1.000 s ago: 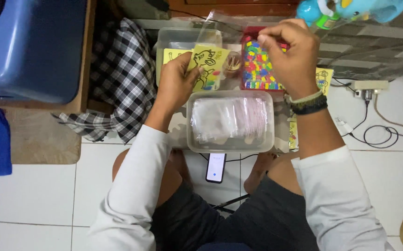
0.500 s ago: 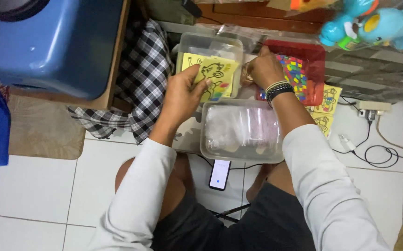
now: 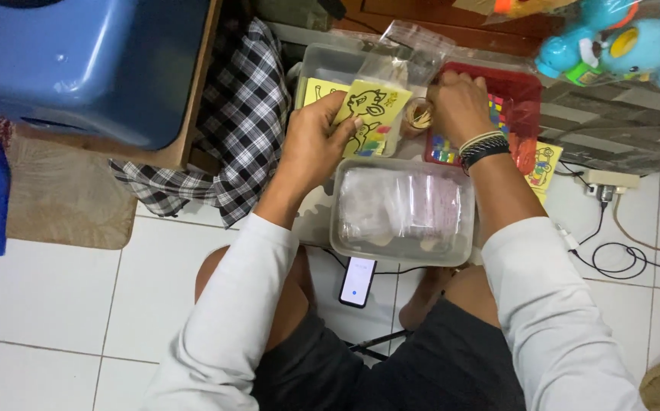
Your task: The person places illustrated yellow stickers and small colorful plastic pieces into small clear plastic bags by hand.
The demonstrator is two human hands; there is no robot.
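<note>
My left hand [image 3: 316, 141] holds a yellow picture card [image 3: 370, 114] with a cartoon animal and coloured patches, thumb on its lower edge. My right hand [image 3: 460, 105], wearing wristbands, has its fingers closed at a small bundle of rubber bands [image 3: 419, 116] beside the card. Behind the card is a clear plastic box [image 3: 322, 65] holding more yellow cards. Under my right hand sits a red tray [image 3: 524, 103] of small coloured pieces. In front of both hands stands a clear tub [image 3: 402, 213] filled with clear plastic bags.
A blue plastic tub [image 3: 86, 65] on a wooden stand is at the left, with a checked cloth [image 3: 235, 129] beside it. A phone [image 3: 358, 281] lies on the tiled floor between my knees. Blue toys [image 3: 619, 46], a power strip [image 3: 607, 183] and cables are at the right.
My right hand came down from the red tray to the rubber bands beside the card. My left hand still holds the yellow card. The view shifted slightly.
</note>
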